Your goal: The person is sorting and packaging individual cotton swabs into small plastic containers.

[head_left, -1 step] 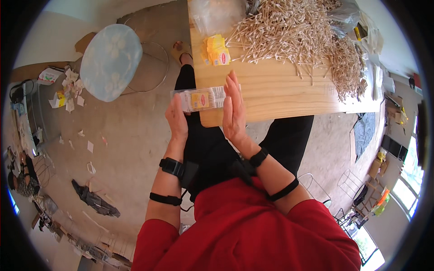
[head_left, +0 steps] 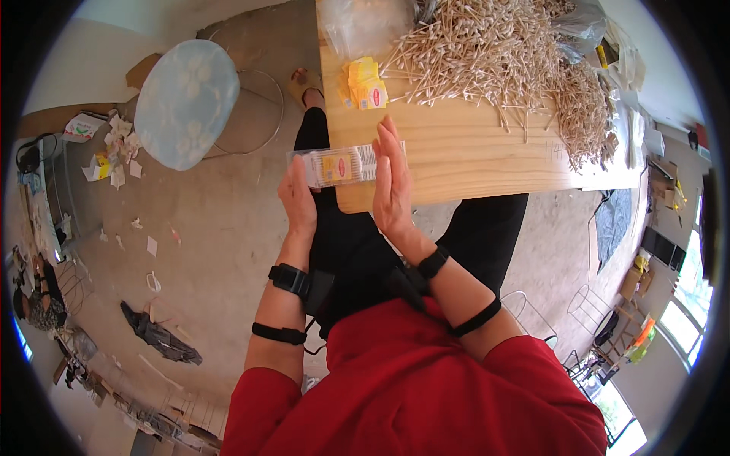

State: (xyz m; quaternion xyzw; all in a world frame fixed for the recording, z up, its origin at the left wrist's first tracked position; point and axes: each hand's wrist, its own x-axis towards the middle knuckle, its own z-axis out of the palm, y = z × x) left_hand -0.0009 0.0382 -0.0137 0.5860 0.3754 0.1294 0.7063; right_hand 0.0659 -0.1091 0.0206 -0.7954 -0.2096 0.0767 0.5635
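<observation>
A clear plastic pack of cotton swabs with a yellow label lies level between my two hands, over the table's near left corner. My left hand is closed on its left end, fingers mostly hidden under or behind the pack. My right hand presses against its right end, fingers straight and held together, thumb alongside. A bit of the clear wrapper shows beyond those fingers. Farther off on the table sits a small stack of yellow label cards. Behind it spreads a large heap of loose cotton swabs.
The wooden table carries clear plastic bags at its far left and more plastic at the far right. A stool with a pale blue cover stands to the left. Paper scraps and a dark cloth litter the floor.
</observation>
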